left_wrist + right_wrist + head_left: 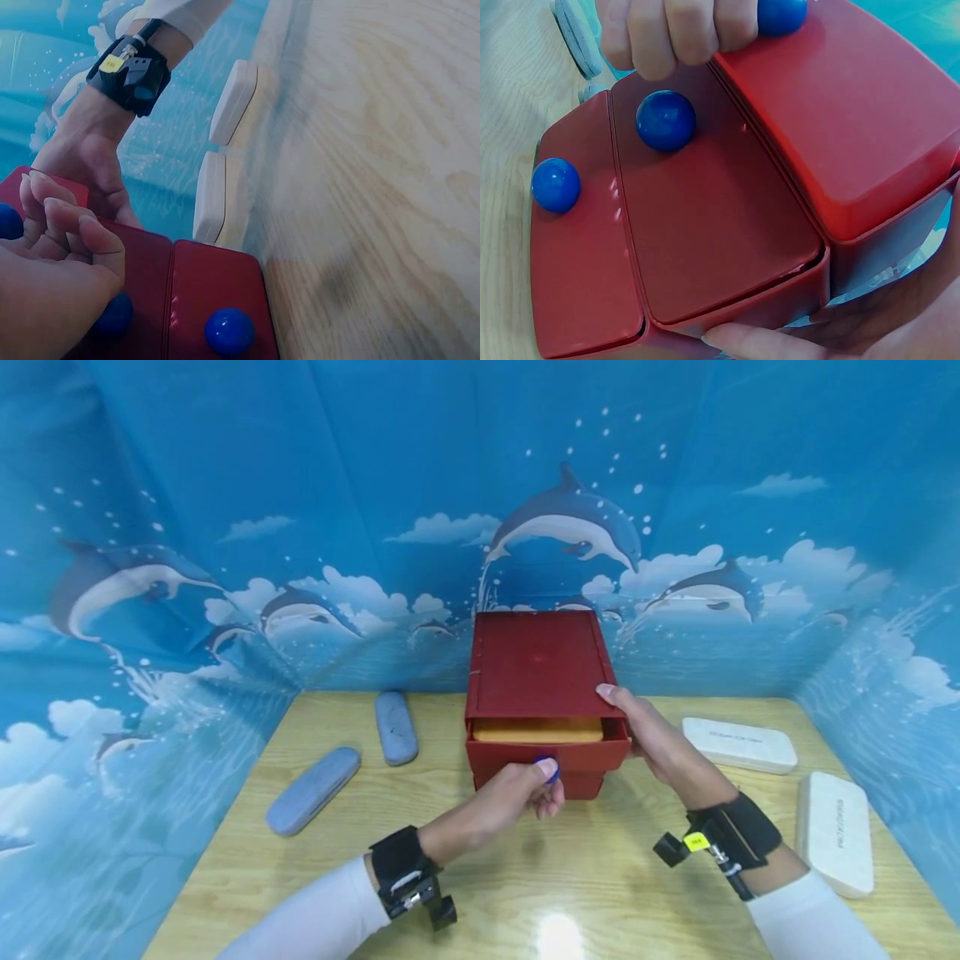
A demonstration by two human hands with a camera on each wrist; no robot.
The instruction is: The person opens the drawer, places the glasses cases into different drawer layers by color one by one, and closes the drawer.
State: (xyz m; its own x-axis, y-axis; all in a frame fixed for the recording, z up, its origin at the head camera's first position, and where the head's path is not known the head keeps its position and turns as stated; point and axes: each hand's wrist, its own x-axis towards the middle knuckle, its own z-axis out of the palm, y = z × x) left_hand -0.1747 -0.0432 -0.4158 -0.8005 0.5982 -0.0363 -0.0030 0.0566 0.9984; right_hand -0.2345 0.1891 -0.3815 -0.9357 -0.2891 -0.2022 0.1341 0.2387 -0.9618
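Before a dolphin backdrop (420,435), a red cabinet (538,660) stands on the tabletop (600,885). The left hand (510,795) pinches its partly open top drawer (513,754) by the blue knob (781,15); the right hand (651,731) grips its side. If that grip slips, pulling could drag everything. White cases (738,745) carry lettering, seemingly too blurred to read.

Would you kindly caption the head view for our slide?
Left hand holds the blue knob of a partly open top drawer; right hand grips the red cabinet.
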